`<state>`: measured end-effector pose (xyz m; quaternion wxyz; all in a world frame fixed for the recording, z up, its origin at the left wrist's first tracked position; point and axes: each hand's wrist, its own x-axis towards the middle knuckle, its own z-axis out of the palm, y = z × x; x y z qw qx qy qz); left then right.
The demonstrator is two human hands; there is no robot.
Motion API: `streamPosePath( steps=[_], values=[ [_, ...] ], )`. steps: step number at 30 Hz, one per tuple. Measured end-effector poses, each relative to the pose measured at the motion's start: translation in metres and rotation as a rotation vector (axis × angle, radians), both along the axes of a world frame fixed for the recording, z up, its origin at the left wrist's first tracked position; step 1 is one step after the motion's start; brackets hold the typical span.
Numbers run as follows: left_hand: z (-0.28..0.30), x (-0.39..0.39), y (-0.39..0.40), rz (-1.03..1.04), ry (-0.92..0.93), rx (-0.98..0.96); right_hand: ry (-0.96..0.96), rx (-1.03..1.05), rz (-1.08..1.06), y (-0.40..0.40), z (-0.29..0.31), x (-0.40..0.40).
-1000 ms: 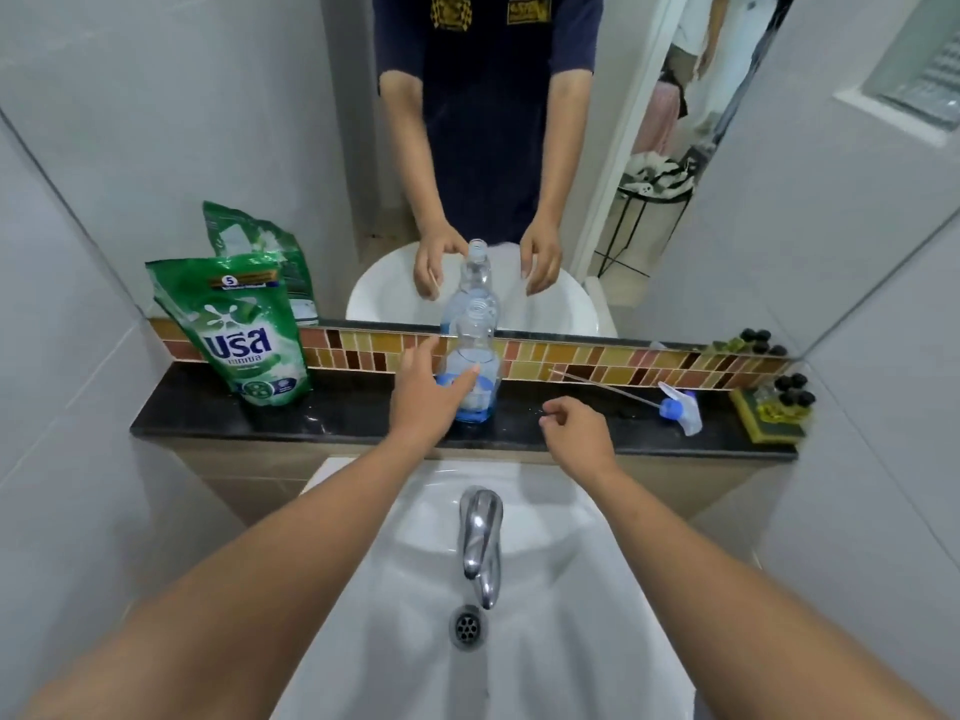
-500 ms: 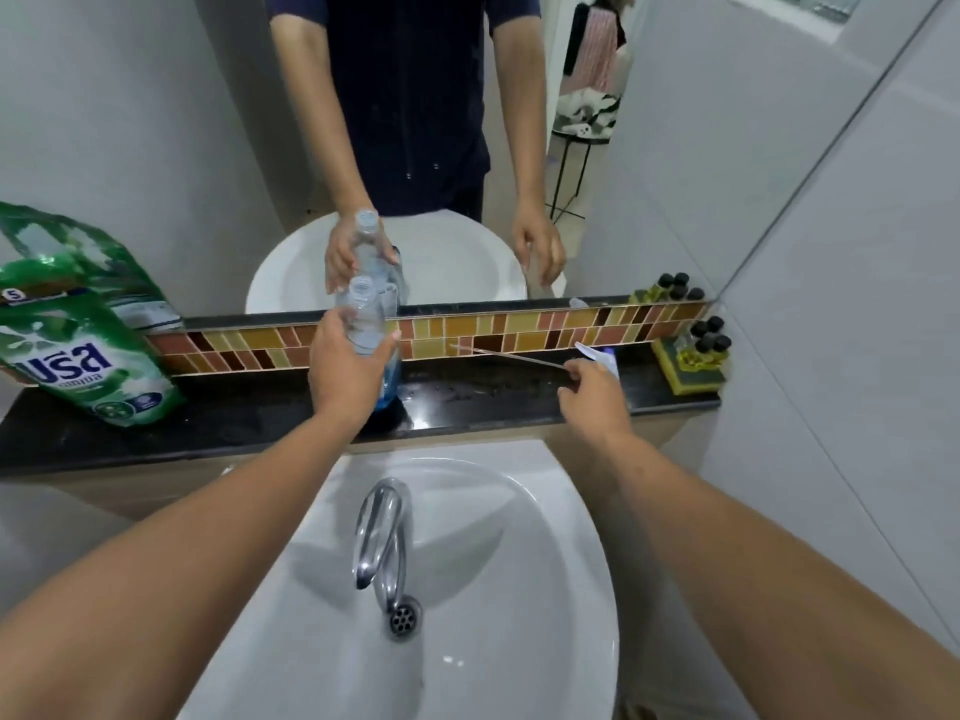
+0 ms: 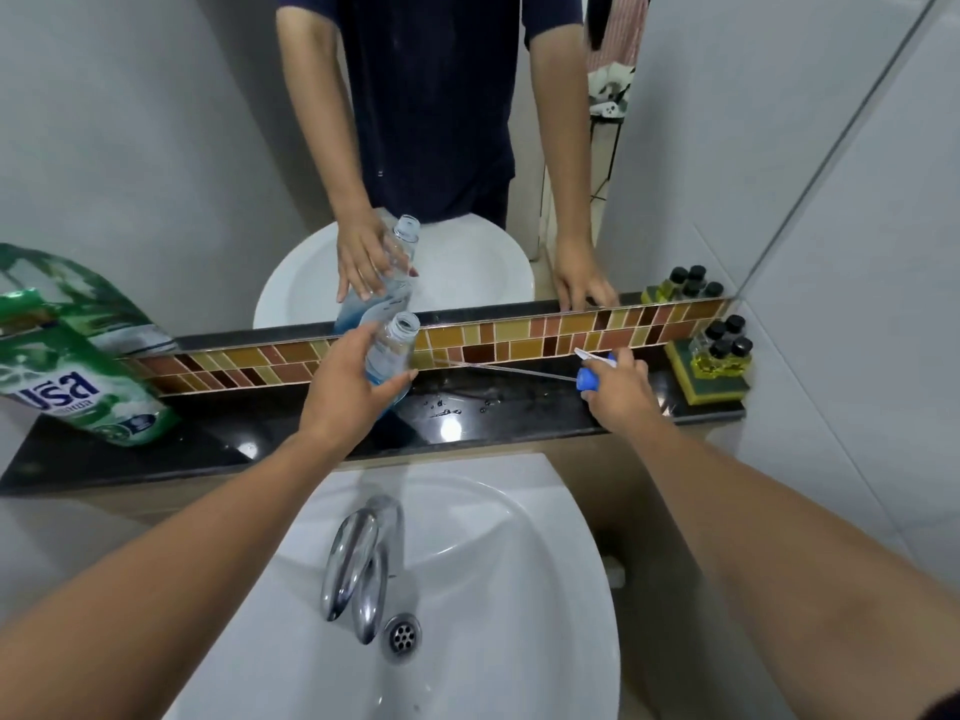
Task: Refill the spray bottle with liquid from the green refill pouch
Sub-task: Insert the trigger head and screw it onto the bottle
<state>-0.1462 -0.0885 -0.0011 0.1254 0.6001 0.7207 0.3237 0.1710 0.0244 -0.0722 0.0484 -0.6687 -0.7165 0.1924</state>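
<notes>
A clear spray bottle (image 3: 390, 350) with its neck uncapped and some blue liquid at the bottom leans to the right on the black ledge (image 3: 208, 444), with my left hand (image 3: 348, 387) wrapped around its body. Closed around the blue and white spray head (image 3: 592, 368), my right hand (image 3: 618, 392) rests on the ledge at the right. The head's thin dip tube (image 3: 498, 367) points left toward the bottle. The green refill pouch (image 3: 78, 387) stands at the far left of the ledge, apart from both hands.
Below the ledge lies a white basin (image 3: 493, 589) with a chrome tap (image 3: 358, 558) and a drain (image 3: 402, 636). Small yellow bottles with black caps (image 3: 724, 350) sit on a sponge at the ledge's right end. Water drops (image 3: 452, 407) lie mid-ledge. A mirror (image 3: 182, 148) rises behind.
My right hand has reached right and closed on the spray head. My left hand has tilted the bottle to the right. The camera view has swung right and down.
</notes>
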Motion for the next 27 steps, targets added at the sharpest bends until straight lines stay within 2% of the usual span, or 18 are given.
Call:
streamPosePath(
  steps=[7, 10, 18, 27],
  values=[
    [0.001, -0.005, -0.011, 0.013, -0.043, -0.024, 0.131, 0.012, -0.053, -0.001, 0.002, 0.007],
    [0.005, -0.009, -0.017, 0.003, 0.007, -0.043, 0.182, 0.016, -0.072, -0.008, 0.004, 0.014],
    [0.011, -0.047, -0.034, 0.004, 0.169, -0.070, 0.147, 0.182, -0.004, -0.029, 0.048, 0.005],
    [0.012, -0.063, -0.041, 0.002, 0.156, -0.086, 0.070, 0.320, 0.127, -0.036, 0.100, -0.024]
  ],
)
